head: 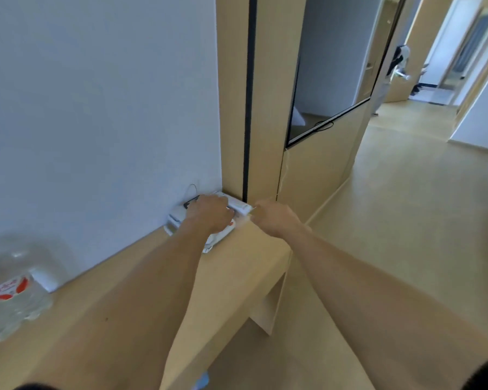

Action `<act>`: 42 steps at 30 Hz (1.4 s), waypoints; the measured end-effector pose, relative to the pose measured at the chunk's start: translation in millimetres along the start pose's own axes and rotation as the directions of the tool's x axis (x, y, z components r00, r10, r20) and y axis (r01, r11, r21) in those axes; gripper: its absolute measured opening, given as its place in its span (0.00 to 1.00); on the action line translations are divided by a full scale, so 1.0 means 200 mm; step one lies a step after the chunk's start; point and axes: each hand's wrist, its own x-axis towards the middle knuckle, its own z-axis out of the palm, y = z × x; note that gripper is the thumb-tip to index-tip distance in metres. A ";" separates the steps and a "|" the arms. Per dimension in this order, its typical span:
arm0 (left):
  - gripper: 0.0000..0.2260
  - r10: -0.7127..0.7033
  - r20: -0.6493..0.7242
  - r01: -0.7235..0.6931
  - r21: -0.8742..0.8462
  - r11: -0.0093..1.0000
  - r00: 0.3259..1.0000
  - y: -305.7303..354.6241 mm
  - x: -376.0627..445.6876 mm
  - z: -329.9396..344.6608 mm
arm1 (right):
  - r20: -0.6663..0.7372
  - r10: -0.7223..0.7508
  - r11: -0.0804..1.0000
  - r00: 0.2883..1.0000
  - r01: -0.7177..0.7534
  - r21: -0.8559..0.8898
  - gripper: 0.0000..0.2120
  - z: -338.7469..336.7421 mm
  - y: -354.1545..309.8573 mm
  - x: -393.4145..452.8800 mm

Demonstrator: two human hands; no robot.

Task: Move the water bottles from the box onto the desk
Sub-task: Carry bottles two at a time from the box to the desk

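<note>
At desk far corner: my left hand curled over white packs, right hand pinching pack end. Bottles on desk near left, blurry.

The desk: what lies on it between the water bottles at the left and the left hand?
Only bare desk: between the water bottles and left hand, the head view shows nothing.

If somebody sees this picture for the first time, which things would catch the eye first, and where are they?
Two bare arms reach to the far end of the wooden desk, where the left hand rests on white, red-marked items in the wall corner and the right hand is beside them. Plastic water bottles with red labels stand at the desk's near left, and a dark screen hangs on the wood panel.
</note>
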 end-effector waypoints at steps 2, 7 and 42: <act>0.17 0.064 0.030 -0.063 -0.029 0.998 0.997 0.22 0.04 0.04 | 0.005 0.062 0.998 0.998 -0.062 -0.024 0.26 -0.07 0.22 -0.06; 0.15 0.212 0.112 -0.210 -0.034 0.977 0.971 0.80 0.11 0.10 | -0.014 0.196 0.981 0.980 -0.196 -0.008 0.26 -0.23 0.71 -0.26; 0.21 0.660 0.304 -0.676 -0.064 0.734 0.687 3.16 1.45 0.44 | -0.040 0.819 0.570 0.572 -0.805 0.166 0.27 -1.11 2.74 -0.18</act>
